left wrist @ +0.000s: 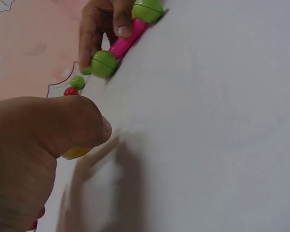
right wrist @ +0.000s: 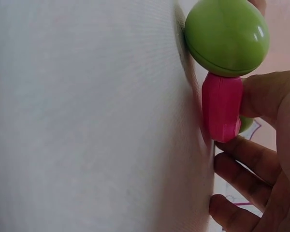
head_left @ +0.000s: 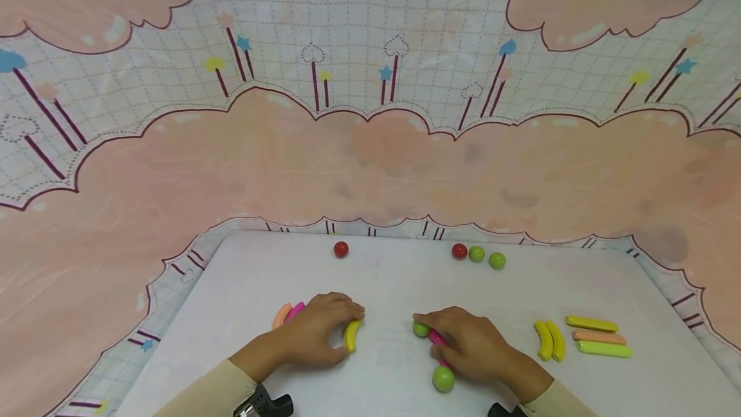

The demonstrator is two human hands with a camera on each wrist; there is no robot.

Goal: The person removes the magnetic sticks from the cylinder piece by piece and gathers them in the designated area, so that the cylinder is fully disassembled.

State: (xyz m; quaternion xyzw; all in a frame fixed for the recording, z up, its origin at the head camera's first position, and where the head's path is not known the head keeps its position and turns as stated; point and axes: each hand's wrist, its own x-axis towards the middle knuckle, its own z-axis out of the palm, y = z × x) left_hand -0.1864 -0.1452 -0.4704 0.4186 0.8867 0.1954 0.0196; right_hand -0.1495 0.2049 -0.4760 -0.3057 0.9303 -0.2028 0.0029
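My left hand [head_left: 318, 330] grips a short curved yellow stick [head_left: 351, 334] between thumb and fingers, just above or on the white board. In the left wrist view, the thumb hides most of that yellow stick [left wrist: 77, 152]. My right hand [head_left: 471, 343] holds a pink stick [right wrist: 222, 106], thumb on one side and fingers on the other. A green ball [head_left: 443, 379] touches the pink stick's near end. Another green ball [head_left: 420, 329] sits at the far end, under the index fingertip. Pink and peach curved sticks [head_left: 282, 316] lie partly hidden behind the left hand.
On the white board [head_left: 382, 275], a red ball [head_left: 341, 250] lies at the back; farther right are another red ball [head_left: 459, 251] and two green balls [head_left: 496, 260]. Two curved yellow sticks [head_left: 544, 340] and straight yellow, peach and light-green sticks [head_left: 604, 349] lie at right.
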